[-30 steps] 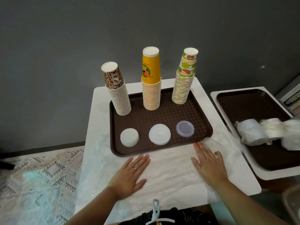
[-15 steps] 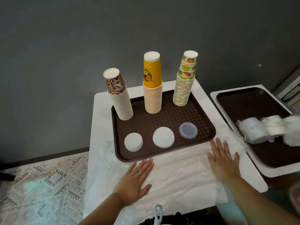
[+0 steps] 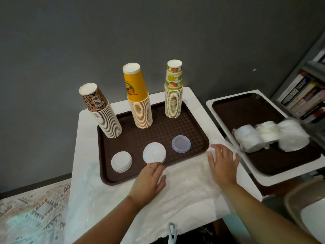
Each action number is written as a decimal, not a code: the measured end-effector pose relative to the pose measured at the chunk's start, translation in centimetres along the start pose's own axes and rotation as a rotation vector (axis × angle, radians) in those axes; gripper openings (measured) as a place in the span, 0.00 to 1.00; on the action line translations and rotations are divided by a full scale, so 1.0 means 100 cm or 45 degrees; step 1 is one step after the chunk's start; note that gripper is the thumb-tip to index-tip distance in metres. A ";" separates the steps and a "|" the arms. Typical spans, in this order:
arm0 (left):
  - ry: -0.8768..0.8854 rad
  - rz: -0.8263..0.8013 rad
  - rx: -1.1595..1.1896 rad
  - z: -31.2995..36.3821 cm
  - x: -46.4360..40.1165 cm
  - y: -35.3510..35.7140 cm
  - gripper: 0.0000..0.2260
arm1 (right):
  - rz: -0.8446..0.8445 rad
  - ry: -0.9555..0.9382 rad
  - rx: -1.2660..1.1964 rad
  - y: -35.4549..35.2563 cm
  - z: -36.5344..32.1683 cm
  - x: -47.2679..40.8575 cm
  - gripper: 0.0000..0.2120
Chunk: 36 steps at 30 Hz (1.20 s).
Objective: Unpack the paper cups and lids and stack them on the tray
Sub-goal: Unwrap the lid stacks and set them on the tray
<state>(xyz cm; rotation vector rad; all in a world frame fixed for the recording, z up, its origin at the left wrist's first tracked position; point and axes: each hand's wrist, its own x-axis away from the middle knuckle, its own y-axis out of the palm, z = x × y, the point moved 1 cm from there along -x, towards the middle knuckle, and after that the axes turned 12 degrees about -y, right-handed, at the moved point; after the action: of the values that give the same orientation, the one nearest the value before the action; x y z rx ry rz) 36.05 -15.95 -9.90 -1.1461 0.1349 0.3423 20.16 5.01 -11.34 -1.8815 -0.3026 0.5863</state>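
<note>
A brown tray (image 3: 158,132) on the white table carries three upside-down cup stacks: leopard-print (image 3: 102,111), yellow (image 3: 139,99) and fruit-print (image 3: 173,92). In front of them lie three lid piles: white (image 3: 121,162), a wider white one (image 3: 154,155) and a clear one (image 3: 181,144). Clear plastic wrapping (image 3: 184,187) is spread over the table's near half. My left hand (image 3: 149,182) lies on that plastic, its fingers bent down at the tray's front rim. My right hand (image 3: 223,164) rests flat on the plastic near the tray's right front corner.
A second brown tray (image 3: 246,111) on a white table to the right holds several lid sleeves still wrapped in plastic (image 3: 269,136). Books (image 3: 306,95) fill a shelf at the far right. A patterned rug (image 3: 35,213) covers the floor on the left.
My left hand slid forward to the tray's front rim and its fingers bent down. My right hand shifted over the plastic by the tray's right corner. The camera moved closer.
</note>
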 end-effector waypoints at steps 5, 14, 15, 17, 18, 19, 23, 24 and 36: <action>-0.134 -0.116 0.198 0.066 -0.074 0.014 0.13 | 0.259 0.058 -0.093 -0.031 0.044 -0.028 0.22; -0.296 -0.341 0.554 0.174 -0.184 0.074 0.24 | 0.236 0.277 -0.161 -0.047 0.140 -0.064 0.16; -0.367 -0.397 0.610 0.184 -0.194 0.088 0.25 | 0.210 0.293 -0.169 -0.048 0.150 -0.068 0.17; -0.579 -0.505 0.718 0.196 -0.208 0.112 0.28 | 0.139 0.343 -0.211 -0.046 0.163 -0.073 0.18; -0.699 -0.574 0.764 0.202 -0.214 0.125 0.29 | 0.102 0.366 -0.232 -0.044 0.170 -0.074 0.19; -0.816 -0.650 0.812 0.208 -0.219 0.137 0.30 | 0.072 0.380 -0.252 -0.042 0.177 -0.075 0.19; -1.174 -0.851 1.071 0.224 -0.232 0.170 0.31 | -0.076 0.412 -0.310 -0.035 0.193 -0.078 0.22; -1.232 -0.863 1.124 0.227 -0.233 0.175 0.30 | -0.112 0.413 -0.297 -0.034 0.196 -0.079 0.22; -1.430 -0.757 1.650 0.250 -0.234 0.173 0.14 | 0.036 0.491 -0.573 -0.049 0.189 -0.086 0.19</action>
<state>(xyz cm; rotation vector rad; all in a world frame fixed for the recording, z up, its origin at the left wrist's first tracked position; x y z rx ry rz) 6.56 8.51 -8.15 0.4040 -0.8563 0.2366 3.24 17.89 -10.04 -2.3849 -0.1605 0.1674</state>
